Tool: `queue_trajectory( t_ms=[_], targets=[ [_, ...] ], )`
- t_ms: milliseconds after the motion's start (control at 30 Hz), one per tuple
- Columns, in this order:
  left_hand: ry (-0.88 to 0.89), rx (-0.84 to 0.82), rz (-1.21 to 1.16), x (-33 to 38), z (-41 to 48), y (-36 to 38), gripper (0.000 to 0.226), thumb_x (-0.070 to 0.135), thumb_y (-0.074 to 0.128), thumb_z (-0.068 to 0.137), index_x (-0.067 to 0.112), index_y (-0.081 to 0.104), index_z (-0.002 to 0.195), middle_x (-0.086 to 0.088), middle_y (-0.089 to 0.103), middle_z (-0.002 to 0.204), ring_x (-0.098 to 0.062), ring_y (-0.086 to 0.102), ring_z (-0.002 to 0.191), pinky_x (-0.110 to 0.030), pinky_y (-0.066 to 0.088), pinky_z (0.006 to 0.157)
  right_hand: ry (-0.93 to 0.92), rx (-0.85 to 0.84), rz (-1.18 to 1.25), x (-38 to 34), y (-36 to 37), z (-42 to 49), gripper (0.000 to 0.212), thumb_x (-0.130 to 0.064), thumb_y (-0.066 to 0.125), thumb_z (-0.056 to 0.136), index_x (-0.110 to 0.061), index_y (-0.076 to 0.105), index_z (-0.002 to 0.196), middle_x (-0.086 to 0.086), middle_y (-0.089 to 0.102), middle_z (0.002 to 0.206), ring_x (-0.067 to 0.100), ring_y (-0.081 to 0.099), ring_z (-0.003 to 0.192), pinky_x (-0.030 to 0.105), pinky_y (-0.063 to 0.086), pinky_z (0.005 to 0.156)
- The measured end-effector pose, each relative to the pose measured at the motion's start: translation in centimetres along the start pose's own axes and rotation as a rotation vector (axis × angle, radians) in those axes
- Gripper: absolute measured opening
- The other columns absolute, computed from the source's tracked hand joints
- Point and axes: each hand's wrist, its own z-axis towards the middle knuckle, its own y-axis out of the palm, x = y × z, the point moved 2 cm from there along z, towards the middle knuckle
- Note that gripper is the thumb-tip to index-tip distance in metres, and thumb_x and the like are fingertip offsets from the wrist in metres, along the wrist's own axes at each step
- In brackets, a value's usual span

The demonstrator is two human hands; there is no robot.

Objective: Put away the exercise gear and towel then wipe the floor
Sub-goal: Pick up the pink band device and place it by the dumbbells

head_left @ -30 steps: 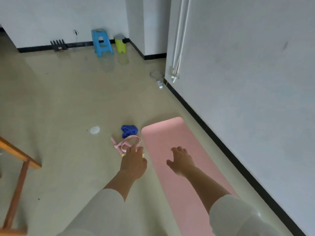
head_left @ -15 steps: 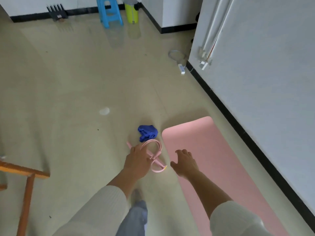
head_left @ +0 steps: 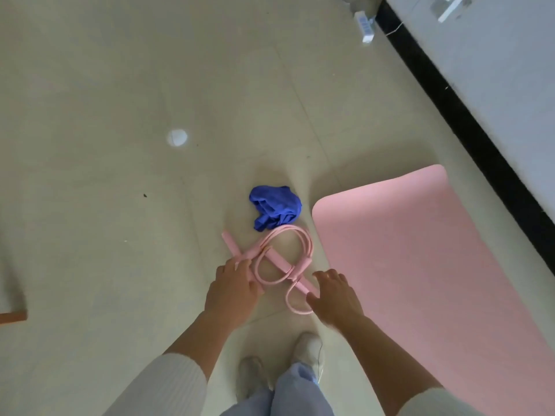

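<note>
A pink resistance puller (head_left: 274,259) with looped bands and a straight bar lies on the beige floor. Just beyond it sits a crumpled blue towel (head_left: 274,210). To the right a pink exercise mat (head_left: 420,250) lies unrolled along the wall. My left hand (head_left: 232,288) reaches over the puller's left loops, its fingers slightly bent and at the bands. My right hand (head_left: 333,294) hovers over the puller's near end with spread fingers. Neither hand visibly grips anything.
A small white spot (head_left: 177,137) marks the floor at the upper left. A white power strip (head_left: 365,27) lies by the black skirting (head_left: 468,124) of the grey wall. A wooden furniture corner (head_left: 12,316) shows at the left edge. My shoes (head_left: 309,352) stand just behind the puller.
The view has dipped down and closer to the floor. Both hands have come down to the pink puller, the right hand moving left off the mat.
</note>
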Motion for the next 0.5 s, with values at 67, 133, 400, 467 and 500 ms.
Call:
queue_trajectory(
  t_ms=[67, 133, 400, 467, 500],
  targets=[
    [-0.019, -0.009, -0.009, -2.7, 4.6, 4.8, 0.046, 0.024, 0.044, 0.097, 0.019, 0.036, 0.142, -0.004, 0.033, 0.149, -0.023, 0.035, 0.13, -0.034, 0.041, 0.097, -0.014, -0.023, -0.021, 1.4, 4.3, 5.5, 0.051, -0.035, 0.05, 0.093, -0.022, 0.039, 0.141, 0.002, 0.043, 0.139, 0.021, 0.04, 0.125, 0.035, 0.039, 0.102],
    [-0.036, -0.002, -0.002, -5.6, 9.2, 9.4, 0.045, 0.024, 0.046, 0.096, 0.021, 0.039, 0.14, -0.006, 0.036, 0.146, -0.025, 0.038, 0.127, -0.036, 0.044, 0.095, -0.033, -0.033, -0.035, 2.7, 8.4, 10.7, 0.049, -0.036, 0.049, 0.094, -0.023, 0.04, 0.14, 0.002, 0.045, 0.138, 0.021, 0.04, 0.125, 0.035, 0.039, 0.102],
    [0.014, 0.12, 0.14, -14.1, 22.7, 21.1, 0.056, 0.042, 0.055, 0.086, 0.022, 0.038, 0.135, -0.008, 0.035, 0.133, -0.033, 0.056, 0.089, -0.04, 0.05, 0.066, -0.282, 0.072, -0.072, 5.3, 19.2, 27.1, 0.058, -0.048, 0.056, 0.088, -0.021, 0.043, 0.138, -0.003, 0.046, 0.135, 0.019, 0.037, 0.127, 0.031, 0.032, 0.106],
    [0.077, 0.131, 0.163, -15.3, 23.7, 22.4, 0.053, 0.044, 0.054, 0.081, 0.027, 0.042, 0.129, -0.004, 0.038, 0.127, -0.032, 0.058, 0.075, -0.039, 0.05, 0.057, -0.333, 0.063, -0.077, 5.1, 20.4, 28.8, 0.06, -0.049, 0.059, 0.084, -0.02, 0.044, 0.135, -0.003, 0.049, 0.129, 0.018, 0.039, 0.121, 0.03, 0.033, 0.103],
    [0.085, 0.131, 0.17, -15.8, 24.1, 22.9, 0.052, 0.045, 0.05, 0.078, 0.028, 0.043, 0.126, -0.001, 0.039, 0.126, -0.032, 0.059, 0.07, -0.038, 0.05, 0.055, -0.333, 0.052, -0.07, 5.0, 20.8, 29.3, 0.058, -0.047, 0.06, 0.083, -0.02, 0.045, 0.132, -0.002, 0.051, 0.126, 0.019, 0.041, 0.118, 0.03, 0.034, 0.1]
  ],
)
